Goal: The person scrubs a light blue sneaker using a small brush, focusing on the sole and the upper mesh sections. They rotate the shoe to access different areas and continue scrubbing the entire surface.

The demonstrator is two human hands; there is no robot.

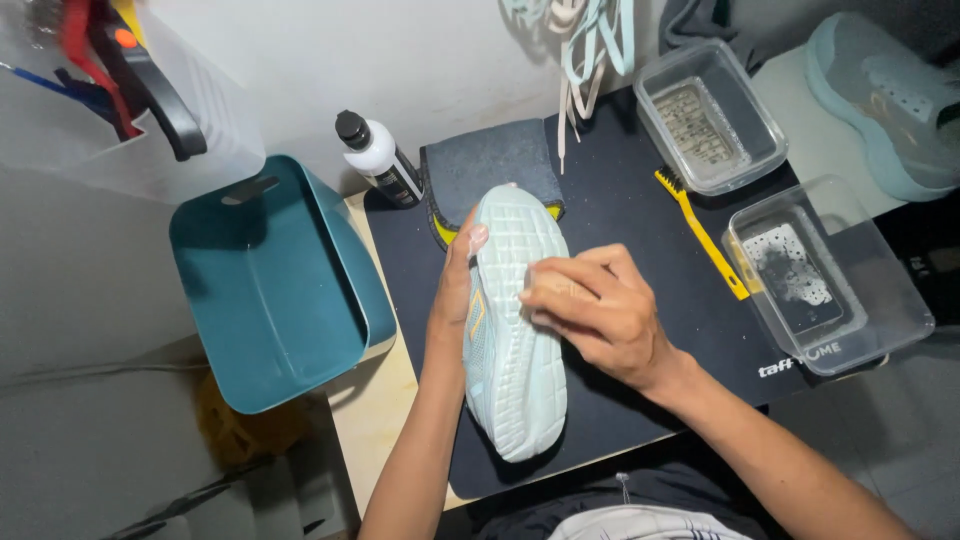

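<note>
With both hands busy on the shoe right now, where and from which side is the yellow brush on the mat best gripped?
Grip the yellow brush along its bare handle, lower right half, from above. It lies flat on the black mat, bristles at the upper left; containers flank it, so top approach looks clearest.

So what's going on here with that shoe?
A person holds a pale mint sneaker sole-up over a dark mat. The left hand grips its side while the right hand presses on the sole. A yellow brush, two clear tubs and a teal bin sit nearby.
</note>
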